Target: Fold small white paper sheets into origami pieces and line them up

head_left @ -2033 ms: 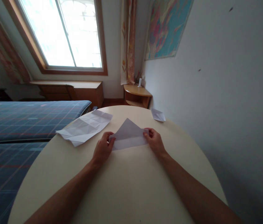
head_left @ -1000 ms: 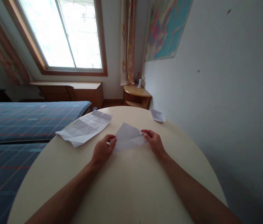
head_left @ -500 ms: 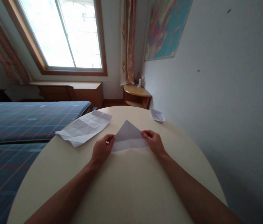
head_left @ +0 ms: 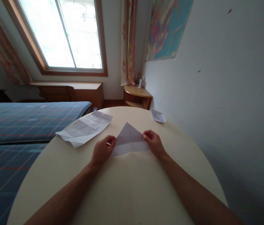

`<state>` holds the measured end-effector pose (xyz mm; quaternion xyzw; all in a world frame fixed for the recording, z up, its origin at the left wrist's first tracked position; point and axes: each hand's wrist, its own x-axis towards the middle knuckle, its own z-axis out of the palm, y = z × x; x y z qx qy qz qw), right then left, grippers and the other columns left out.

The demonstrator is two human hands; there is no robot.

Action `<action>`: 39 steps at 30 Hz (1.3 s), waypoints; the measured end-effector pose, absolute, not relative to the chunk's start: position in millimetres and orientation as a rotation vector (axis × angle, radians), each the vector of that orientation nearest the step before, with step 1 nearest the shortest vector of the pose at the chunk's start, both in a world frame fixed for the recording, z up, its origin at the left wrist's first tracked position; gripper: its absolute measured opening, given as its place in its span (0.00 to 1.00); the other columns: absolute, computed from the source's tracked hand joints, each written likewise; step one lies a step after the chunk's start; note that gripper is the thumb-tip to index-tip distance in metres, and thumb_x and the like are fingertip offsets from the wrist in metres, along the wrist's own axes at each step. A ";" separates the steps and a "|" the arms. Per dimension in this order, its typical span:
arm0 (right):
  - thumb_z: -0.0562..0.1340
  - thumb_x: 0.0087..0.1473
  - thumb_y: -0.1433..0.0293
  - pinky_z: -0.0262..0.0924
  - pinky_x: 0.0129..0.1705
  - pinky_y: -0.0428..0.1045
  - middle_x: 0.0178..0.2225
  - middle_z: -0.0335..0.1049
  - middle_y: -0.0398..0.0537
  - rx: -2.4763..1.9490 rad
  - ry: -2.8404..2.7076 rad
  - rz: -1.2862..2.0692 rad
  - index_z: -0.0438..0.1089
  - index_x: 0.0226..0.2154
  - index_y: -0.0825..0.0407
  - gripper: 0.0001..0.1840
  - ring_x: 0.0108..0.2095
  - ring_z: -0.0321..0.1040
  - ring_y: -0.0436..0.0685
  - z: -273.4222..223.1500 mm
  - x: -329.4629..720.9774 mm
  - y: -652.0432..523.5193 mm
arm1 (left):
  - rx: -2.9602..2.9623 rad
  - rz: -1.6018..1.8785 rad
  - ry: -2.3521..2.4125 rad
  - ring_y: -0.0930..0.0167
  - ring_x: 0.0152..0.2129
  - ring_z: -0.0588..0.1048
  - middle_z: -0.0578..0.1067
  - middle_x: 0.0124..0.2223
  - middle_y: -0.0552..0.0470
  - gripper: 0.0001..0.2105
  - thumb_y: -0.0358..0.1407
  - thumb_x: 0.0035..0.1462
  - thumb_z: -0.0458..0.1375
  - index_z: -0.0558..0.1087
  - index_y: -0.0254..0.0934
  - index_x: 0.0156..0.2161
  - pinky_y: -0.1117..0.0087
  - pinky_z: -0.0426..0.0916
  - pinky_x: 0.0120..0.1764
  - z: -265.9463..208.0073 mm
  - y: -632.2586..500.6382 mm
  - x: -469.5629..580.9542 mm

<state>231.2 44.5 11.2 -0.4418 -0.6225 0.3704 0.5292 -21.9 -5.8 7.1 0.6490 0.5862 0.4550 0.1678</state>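
A folded sheet of paper (head_left: 130, 140), with a pointed top and a flat band along its lower edge, is held between my two hands over the table. My left hand (head_left: 103, 149) pinches its left side between thumb and fingers. On the opposite side my right hand (head_left: 154, 142) grips the slanting edge in the same way. A larger creased sheet (head_left: 85, 127) lies partly unfolded to the left. Farther off at the right rim is a small folded paper piece (head_left: 158, 116).
The round cream table (head_left: 132, 187) carries all the papers. A plaid mattress (head_left: 29, 122) adjoins it on the left. The white wall (head_left: 227, 103) runs along the right. Beyond the table stand a corner shelf (head_left: 138, 91) and a wooden desk (head_left: 87, 89) under the window.
The folded paper has tipped slightly, its point and lower edge a little nearer me. Both hands keep their hold and have shifted only slightly.
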 end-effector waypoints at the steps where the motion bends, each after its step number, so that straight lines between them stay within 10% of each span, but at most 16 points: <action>1: 0.64 0.49 0.59 0.56 0.31 0.47 0.26 0.68 0.42 -1.052 -1.491 0.882 0.69 0.27 0.52 0.13 0.27 0.64 0.52 11.2 231.1 44.6 | 1.850 1.291 1.668 0.71 0.26 0.77 0.80 0.32 0.54 0.11 0.44 0.59 0.54 0.74 0.40 0.36 0.73 0.70 0.30 7.4 -6.0 -22.0; 28: 0.64 0.52 0.58 0.67 0.49 0.56 0.45 0.78 0.53 -1.090 -1.423 0.909 0.77 0.44 0.52 0.21 0.44 0.75 0.60 4.2 232.8 49.2 | 1.772 1.418 1.613 0.68 0.31 0.79 0.80 0.35 0.49 0.10 0.41 0.59 0.54 0.74 0.37 0.40 0.71 0.72 0.33 3.2 -0.4 -25.4; 39: 0.65 0.48 0.60 0.69 0.39 0.54 0.32 0.80 0.50 -1.262 -1.506 0.761 0.78 0.33 0.52 0.14 0.33 0.76 0.59 4.4 237.3 48.7 | 1.839 1.297 1.790 0.69 0.27 0.76 0.79 0.37 0.51 0.09 0.38 0.59 0.54 0.75 0.40 0.39 0.70 0.69 0.32 3.3 -1.1 -28.2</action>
